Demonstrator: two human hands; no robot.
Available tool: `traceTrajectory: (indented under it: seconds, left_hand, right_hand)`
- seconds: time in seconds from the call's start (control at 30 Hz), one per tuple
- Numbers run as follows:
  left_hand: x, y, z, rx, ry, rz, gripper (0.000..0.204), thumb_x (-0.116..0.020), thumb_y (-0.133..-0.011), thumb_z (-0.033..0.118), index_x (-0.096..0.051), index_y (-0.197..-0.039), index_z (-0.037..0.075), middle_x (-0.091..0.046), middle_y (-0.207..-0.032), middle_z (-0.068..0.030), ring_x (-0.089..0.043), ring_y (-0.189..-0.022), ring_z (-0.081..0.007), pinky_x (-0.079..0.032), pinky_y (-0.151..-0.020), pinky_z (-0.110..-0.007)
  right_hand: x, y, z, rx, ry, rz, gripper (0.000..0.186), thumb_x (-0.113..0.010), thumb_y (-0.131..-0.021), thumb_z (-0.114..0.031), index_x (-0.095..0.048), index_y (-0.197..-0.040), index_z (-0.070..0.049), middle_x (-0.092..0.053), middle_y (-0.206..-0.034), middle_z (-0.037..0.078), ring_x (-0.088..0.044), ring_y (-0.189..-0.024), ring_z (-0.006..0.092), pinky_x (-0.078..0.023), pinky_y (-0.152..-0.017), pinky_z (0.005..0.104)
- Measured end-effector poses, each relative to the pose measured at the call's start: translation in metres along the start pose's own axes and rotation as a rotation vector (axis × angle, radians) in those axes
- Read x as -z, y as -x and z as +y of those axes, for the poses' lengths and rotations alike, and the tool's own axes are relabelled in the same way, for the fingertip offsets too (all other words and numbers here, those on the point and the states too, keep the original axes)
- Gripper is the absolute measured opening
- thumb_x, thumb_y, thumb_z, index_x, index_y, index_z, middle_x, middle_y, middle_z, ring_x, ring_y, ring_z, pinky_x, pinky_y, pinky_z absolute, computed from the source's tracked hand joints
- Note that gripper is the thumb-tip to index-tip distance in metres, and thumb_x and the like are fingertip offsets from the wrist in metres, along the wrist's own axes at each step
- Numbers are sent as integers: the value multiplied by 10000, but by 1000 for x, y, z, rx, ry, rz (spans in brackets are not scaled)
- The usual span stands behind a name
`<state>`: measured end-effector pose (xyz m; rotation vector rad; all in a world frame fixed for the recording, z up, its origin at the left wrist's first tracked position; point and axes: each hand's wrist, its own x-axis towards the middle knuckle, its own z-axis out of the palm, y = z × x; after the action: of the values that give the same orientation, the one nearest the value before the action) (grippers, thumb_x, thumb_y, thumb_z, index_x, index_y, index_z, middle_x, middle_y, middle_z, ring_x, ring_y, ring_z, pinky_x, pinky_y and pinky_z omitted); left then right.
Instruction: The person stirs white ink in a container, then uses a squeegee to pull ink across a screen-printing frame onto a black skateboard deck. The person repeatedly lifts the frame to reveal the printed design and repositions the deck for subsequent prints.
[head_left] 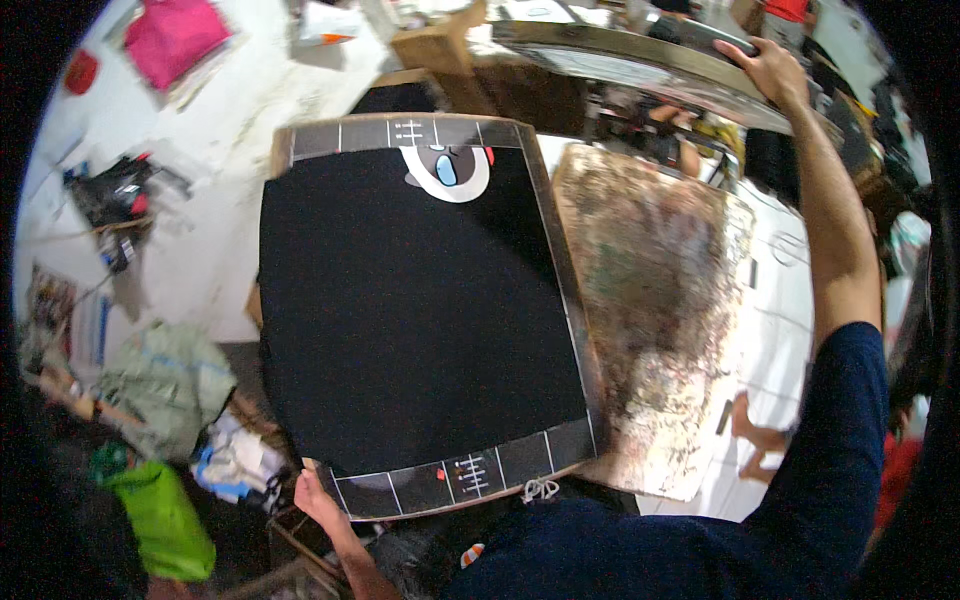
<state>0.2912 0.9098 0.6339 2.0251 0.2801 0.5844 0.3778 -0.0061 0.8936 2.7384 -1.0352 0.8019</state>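
Before me is a flat board [505, 460] with dark edges marked by white lines. A black piece of fabric [420, 310] covers most of it. Near the far edge of the fabric shows a rounded white, blue and red figure [447, 172], partly cut off. My left hand [320, 500] grips the board's near left corner, its fingers closed at the edge. At the far right my raised right hand [772, 75] is closed round the edge of a tilted rectangular frame [640, 62]. A grey bar lies along the frame beside that hand.
Right of the board lies a paint-stained panel [650, 290]. Bare feet [758, 437] show on the pale floor beyond it. On the left are a grey-green cloth heap [165, 390], a bright green bag [165, 520], a black tool [115, 200] and a pink cloth [175, 40].
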Motion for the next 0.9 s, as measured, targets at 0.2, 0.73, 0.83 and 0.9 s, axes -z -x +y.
traceTrajectory:
  seconds: [0.2,0.73,0.83,0.9]
  left_hand:
    - [-148,-4,-53,27,-2,-315,352,-559,-1068,223,-621,-856,-51,-567,-754,7,-475,-714,-113,-401,-656,-307]
    - [-250,16,-70,-18,-264,-885,383,-529,-1075,263,-613,-873,-51,-594,-740,-92,-529,-710,-176,-461,-678,-378]
    - [-248,16,-63,97,-160,-884,360,-637,-1024,305,-622,-915,-38,-625,-783,-106,-562,-734,-199,-479,-703,-377]
    - [-243,17,-55,71,-163,-962,387,-728,-958,348,-631,-961,-26,-641,-808,-106,-576,-748,-211,-491,-726,-377]
  right_hand:
    - [1,27,-12,-4,-32,160,804,-622,-772,-829,-776,-1046,-89,-757,-965,174,-731,-920,314,-537,-870,454]
    - [37,14,-72,-50,-13,118,797,-664,-776,-812,-782,-1055,-75,-761,-1027,176,-715,-1026,325,-543,-905,430]
    - [42,8,-72,-89,-51,71,823,-666,-760,-826,-782,-1065,-70,-761,-1029,184,-716,-1024,331,-543,-911,437]
    - [44,2,-71,-91,-46,60,857,-675,-738,-838,-779,-1089,-63,-760,-1055,192,-716,-1038,332,-544,-923,435]
